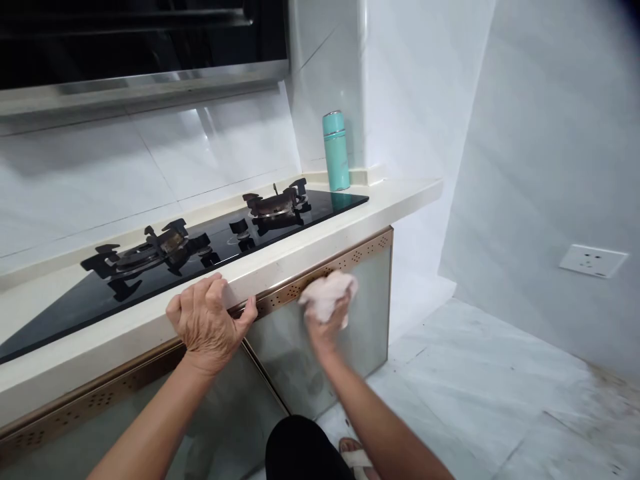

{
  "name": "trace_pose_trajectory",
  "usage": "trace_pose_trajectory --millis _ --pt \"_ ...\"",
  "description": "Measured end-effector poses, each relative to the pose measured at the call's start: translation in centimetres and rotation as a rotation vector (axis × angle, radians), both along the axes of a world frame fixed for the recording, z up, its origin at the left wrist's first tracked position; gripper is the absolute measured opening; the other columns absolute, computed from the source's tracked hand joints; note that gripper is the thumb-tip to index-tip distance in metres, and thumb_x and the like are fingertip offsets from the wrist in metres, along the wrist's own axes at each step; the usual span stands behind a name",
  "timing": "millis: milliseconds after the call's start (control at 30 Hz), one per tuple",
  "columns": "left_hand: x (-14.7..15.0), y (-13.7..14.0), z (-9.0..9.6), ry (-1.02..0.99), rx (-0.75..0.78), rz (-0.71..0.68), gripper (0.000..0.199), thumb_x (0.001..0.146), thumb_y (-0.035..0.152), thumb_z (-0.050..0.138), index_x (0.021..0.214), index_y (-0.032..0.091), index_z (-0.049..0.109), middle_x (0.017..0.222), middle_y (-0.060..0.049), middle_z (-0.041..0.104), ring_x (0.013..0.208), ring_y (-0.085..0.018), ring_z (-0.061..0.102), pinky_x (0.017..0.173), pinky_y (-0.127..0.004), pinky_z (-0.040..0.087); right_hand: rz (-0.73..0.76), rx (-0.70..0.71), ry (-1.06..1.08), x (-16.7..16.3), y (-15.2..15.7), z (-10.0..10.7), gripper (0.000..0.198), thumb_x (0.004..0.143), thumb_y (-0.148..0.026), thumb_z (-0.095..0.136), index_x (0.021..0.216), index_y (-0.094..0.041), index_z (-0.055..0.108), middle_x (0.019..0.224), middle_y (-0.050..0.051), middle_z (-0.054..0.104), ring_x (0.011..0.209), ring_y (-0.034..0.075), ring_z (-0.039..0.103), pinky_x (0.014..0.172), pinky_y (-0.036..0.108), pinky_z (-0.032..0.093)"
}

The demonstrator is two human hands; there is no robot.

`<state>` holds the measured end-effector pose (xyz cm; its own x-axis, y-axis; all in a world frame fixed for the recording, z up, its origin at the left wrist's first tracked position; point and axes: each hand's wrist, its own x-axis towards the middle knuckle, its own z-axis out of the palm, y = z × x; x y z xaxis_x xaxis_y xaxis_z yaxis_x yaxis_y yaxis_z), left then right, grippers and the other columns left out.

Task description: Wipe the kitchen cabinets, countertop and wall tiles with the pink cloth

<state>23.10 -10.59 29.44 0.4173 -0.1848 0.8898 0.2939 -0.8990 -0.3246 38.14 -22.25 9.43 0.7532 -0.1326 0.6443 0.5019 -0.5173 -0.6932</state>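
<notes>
- We see left hand (207, 323) gripping front edge of worktop (400, 202).
- We see right hand (324, 327) clutching blurred pale cloth (327, 293) at top of cabinet door (369, 307).

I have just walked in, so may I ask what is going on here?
Someone's right hand holds a cloth, slightly blurred, at the front of the cabinet. The left hand grips the edge of the counter. The stove and an upright flask are on top.
</notes>
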Motion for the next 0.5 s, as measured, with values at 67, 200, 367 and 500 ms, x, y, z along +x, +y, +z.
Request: trace_pose_trajectory --millis 67,200,367,500 --pt "-0.1 0.0 0.0 -0.001 0.028 -0.002 0.058 0.079 0.045 0.072 0.126 0.019 0.048 0.117 -0.014 0.069 0.102 -0.033 0.06 0.094 -0.046 0.032 0.147 -0.115 -0.059 -5.8 4.5 -2.6 0.053 0.078 -0.046 0.062 0.121 -0.016 0.058 0.139 0.024 0.047 0.142 0.05 0.029 0.106 0.076 0.031" --pt "-0.3 0.1 0.0 0.01 0.034 -0.007 0.055 0.08 0.043 0.072 0.124 0.019 0.05 0.118 -0.014 0.069 0.104 -0.033 0.06 0.096 -0.046 0.032 0.463 -0.175 -0.57 -11.6 8.7 -4.9 0.036 0.08 -0.045 0.061 0.111 -0.028 0.063 0.136 0.012 0.056 0.122 0.041 0.049 0.1 0.07 0.038" --pt "-0.4 0.1 0.1 -0.01 0.074 0.001 0.055 0.079 0.043 0.073 0.124 0.019 0.05 0.117 -0.013 0.07 0.103 -0.032 0.062 0.095 -0.045 0.034 0.63 -0.273 -0.843 -6.4 4.5 -3.0 0.027 0.088 -0.033 0.055 0.112 -0.029 0.064 0.128 0.007 0.061 0.109 0.026 0.055 0.1 0.053 0.042" --pt "-0.1 0.3 -0.1 -0.03 0.047 -0.022 0.056 0.078 0.044 0.074 0.124 0.022 0.05 0.118 -0.012 0.07 0.102 -0.031 0.063 0.095 -0.045 0.033 0.277 -0.106 -0.435 2.6 -2.3 -0.7 0.048 0.082 -0.049 0.06 0.121 -0.02 0.062 0.126 0.015 0.059 0.121 0.034 0.052 0.108 0.058 0.038"
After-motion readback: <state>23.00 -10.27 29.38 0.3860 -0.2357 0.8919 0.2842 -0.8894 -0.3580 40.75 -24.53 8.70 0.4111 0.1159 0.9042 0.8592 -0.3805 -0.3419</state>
